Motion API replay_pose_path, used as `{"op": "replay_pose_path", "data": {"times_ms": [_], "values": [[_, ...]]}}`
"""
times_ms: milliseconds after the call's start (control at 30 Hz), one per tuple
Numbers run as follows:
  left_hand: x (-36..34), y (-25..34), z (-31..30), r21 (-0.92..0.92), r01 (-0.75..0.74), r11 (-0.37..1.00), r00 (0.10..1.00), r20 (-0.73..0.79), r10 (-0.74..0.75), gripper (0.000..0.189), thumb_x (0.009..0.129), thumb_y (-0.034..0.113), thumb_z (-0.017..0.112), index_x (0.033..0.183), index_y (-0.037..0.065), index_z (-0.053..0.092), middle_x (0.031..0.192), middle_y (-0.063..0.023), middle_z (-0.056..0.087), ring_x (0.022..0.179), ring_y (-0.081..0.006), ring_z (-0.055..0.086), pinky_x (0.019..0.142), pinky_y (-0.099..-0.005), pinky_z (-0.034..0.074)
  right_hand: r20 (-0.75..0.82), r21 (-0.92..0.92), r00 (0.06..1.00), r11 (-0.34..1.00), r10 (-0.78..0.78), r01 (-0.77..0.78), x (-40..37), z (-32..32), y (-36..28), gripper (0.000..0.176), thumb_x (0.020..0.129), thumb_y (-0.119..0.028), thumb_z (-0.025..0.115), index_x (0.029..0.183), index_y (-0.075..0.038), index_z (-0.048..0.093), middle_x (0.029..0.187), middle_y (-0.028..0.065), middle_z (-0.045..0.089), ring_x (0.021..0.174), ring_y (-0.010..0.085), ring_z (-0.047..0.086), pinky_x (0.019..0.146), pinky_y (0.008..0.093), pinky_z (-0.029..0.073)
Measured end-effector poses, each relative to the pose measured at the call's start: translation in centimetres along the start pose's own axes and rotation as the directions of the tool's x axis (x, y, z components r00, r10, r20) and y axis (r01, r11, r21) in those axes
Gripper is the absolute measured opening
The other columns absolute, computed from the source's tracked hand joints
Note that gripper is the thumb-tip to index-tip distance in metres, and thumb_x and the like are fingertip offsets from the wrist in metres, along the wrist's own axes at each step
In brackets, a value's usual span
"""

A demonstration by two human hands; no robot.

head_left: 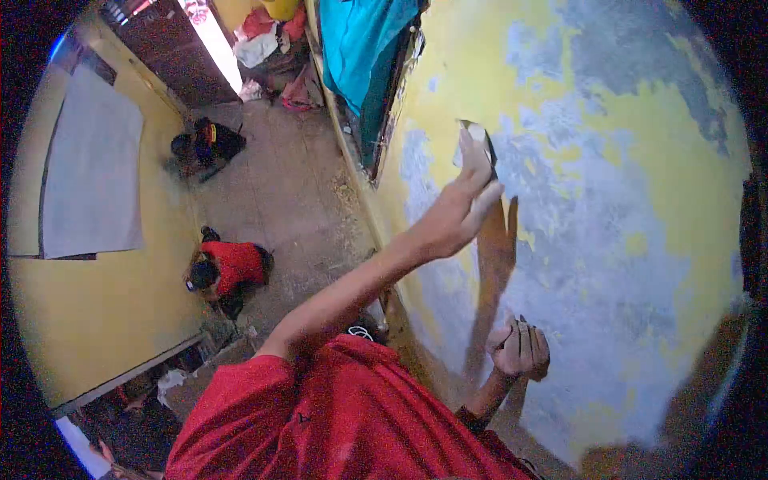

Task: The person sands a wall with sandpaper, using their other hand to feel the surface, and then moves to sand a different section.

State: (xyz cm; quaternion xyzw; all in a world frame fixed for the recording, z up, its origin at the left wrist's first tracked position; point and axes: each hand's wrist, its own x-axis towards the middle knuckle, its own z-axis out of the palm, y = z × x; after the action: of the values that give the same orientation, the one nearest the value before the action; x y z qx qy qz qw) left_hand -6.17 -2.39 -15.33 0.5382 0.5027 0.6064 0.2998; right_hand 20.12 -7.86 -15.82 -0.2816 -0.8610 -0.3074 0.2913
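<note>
My left hand (468,204) is raised against the yellow wall (448,56), which is covered with patchy grey-white smears. Its fingers press a small, thin, flat piece (460,152) to the surface; pale and dark edges stick out around the fingertips, and I cannot make out its exact kind. Lower down, my right hand (520,349) is closed in a fist close to the wall, its fingers curled and dusty-looking. Whatever may be inside that fist is hidden. A shadow of my left arm falls on the wall between the two hands.
Two people, one in red (232,268) and one in dark clothes (212,142), are low on the floor (280,192) at left. A turquoise cloth (364,48) hangs at an opening in the wall. Piled cloths (268,44) lie behind. A white sheet (96,168) covers part of the opposite wall.
</note>
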Motion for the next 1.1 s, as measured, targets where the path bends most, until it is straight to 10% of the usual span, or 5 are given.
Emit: {"op": "replay_pose_path", "data": {"times_ms": [200,400,467,800,1100], "values": [[6.9,-3.7,-4.8,-0.013,0.288,0.958,0.930,-0.234,-0.282,0.073,0.103,0.054,0.026,0.104,-0.013,0.055,0.088,-0.0267,0.059,0.089,-0.0287,0.056,0.086,-0.0404,0.045,0.094,0.169,0.989,0.977,0.115,-0.129,1.8,-0.5,-0.7,0.027,0.089,-0.010,0.050,0.077,0.000,0.072,0.067,0.0122,0.067,0.059,0.0260,0.066,0.054,0.0366,0.051],[2.6,-4.6,0.1,0.223,-0.032,0.974,0.936,-0.336,0.108,0.069,0.104,0.050,0.028,0.116,-0.013,0.053,0.107,-0.0333,0.061,0.106,-0.0368,0.058,0.097,-0.0402,0.040,0.012,0.230,0.997,0.970,0.079,-0.079,0.7,0.1,0.0,0.024,0.086,-0.011,0.053,0.077,0.002,0.071,0.065,0.0127,0.066,0.057,0.0267,0.066,0.051,0.0361,0.051],[2.1,-2.8,-1.2,0.079,0.218,0.973,0.962,-0.184,-0.201,0.066,0.104,0.049,0.029,0.110,-0.012,0.055,0.102,-0.0323,0.060,0.101,-0.0359,0.058,0.093,-0.0416,0.041,0.001,0.226,0.998,0.973,0.055,-0.054,0.8,-0.3,0.1,0.024,0.086,-0.010,0.052,0.078,0.002,0.071,0.066,0.0132,0.066,0.057,0.0271,0.065,0.052,0.0367,0.052],[9.0,-12.7,-4.9,0.242,0.155,0.958,0.857,-0.516,-0.008,0.086,0.098,0.067,0.021,0.084,-0.013,0.050,0.068,-0.0190,0.052,0.071,-0.0266,0.049,0.064,-0.0476,0.037,0.018,0.212,0.996,0.973,0.090,-0.092,0.8,-0.6,-0.3,0.022,0.085,-0.012,0.055,0.079,0.000,0.072,0.066,0.0128,0.065,0.057,0.0285,0.065,0.054,0.0380,0.053],[10.2,-8.3,-6.6,-0.018,0.239,0.971,0.868,-0.443,-0.222,0.082,0.101,0.061,0.020,0.104,-0.016,0.050,0.076,-0.0279,0.059,0.082,-0.0327,0.061,0.076,-0.0460,0.045,0.063,0.073,0.990,0.988,0.130,-0.134,0.6,-0.6,-0.8,0.023,0.086,-0.016,0.055,0.083,-0.003,0.074,0.073,0.0106,0.070,0.064,0.0256,0.068,0.064,0.0373,0.055]]}}
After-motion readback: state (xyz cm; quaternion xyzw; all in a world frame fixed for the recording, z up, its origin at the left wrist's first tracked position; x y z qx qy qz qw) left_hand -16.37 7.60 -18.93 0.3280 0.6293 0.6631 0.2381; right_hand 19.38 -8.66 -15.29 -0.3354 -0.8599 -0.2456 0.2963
